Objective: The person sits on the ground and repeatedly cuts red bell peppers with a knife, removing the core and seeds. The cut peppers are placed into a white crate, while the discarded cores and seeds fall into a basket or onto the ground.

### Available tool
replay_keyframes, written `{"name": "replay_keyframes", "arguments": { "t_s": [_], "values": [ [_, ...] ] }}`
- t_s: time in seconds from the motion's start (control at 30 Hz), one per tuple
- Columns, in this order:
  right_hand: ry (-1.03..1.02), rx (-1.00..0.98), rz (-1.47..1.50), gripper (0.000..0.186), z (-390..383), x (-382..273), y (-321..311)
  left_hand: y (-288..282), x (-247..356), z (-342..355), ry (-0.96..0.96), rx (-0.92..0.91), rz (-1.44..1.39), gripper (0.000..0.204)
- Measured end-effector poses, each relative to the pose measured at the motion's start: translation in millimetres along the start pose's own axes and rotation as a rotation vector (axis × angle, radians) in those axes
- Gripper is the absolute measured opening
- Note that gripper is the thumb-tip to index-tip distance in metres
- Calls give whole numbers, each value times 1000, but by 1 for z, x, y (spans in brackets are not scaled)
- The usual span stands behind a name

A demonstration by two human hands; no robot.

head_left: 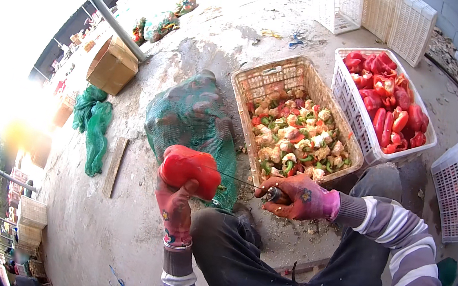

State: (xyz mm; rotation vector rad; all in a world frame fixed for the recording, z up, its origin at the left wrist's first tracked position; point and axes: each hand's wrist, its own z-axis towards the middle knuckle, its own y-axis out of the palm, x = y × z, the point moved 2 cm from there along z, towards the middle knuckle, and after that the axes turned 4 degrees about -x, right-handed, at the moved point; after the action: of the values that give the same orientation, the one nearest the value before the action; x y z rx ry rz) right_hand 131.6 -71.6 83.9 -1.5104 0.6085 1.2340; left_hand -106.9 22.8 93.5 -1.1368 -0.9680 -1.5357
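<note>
My left hand (pixel 175 211), in a patterned red-pink glove, is closed round a large red bell pepper (pixel 190 170), its green stem pointing right. In my right hand (pixel 306 199), also gloved, is the dark handle of a thin-bladed knife (pixel 241 180). The narrow blade reaches left to the pepper; whether its tip has entered the flesh I cannot tell. Just beyond my right hand stands a dirty cream crate (pixel 255 91) holding pale pepper cores with green stems (pixel 300 135). Behind the pepper lies a filled green mesh sack (pixel 192 111).
A white crate (pixel 355 118) of hollowed red peppers (pixel 387 98) stands right of the cores. Another white crate (pixel 448 200) with peppers is at far right. White crates (pixel 412 28) stand behind. Leftward are a cardboard box (pixel 114 65), green netting (pixel 96 130), a wooden plank (pixel 115 167) and a pole (pixel 107 9).
</note>
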Motion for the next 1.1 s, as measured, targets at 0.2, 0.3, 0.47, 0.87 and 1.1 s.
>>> {"name": "replay_keyframes", "arguments": {
  "t_s": [0.2, 0.3, 0.47, 0.87, 1.1],
  "values": [
    [-5, 114, 93, 22, -8, -5, -8, 51, -11, 8, 19, -68, 106, 56],
    [7, 159, 52, 23, -10, -3, -13, 65, -11, 5, -18, -48, 298, 59],
    [-48, 200, -26, 25, -5, 24, -7, 71, -19, 1, 26, -35, 392, 59],
    [154, 60, -100, 27, -24, 44, 18, 41, -33, 4, -141, -42, -274, 54],
    [225, 41, -92, 21, -47, 57, -7, 19, -39, 3, -50, -29, -439, 56]
  ]
}}
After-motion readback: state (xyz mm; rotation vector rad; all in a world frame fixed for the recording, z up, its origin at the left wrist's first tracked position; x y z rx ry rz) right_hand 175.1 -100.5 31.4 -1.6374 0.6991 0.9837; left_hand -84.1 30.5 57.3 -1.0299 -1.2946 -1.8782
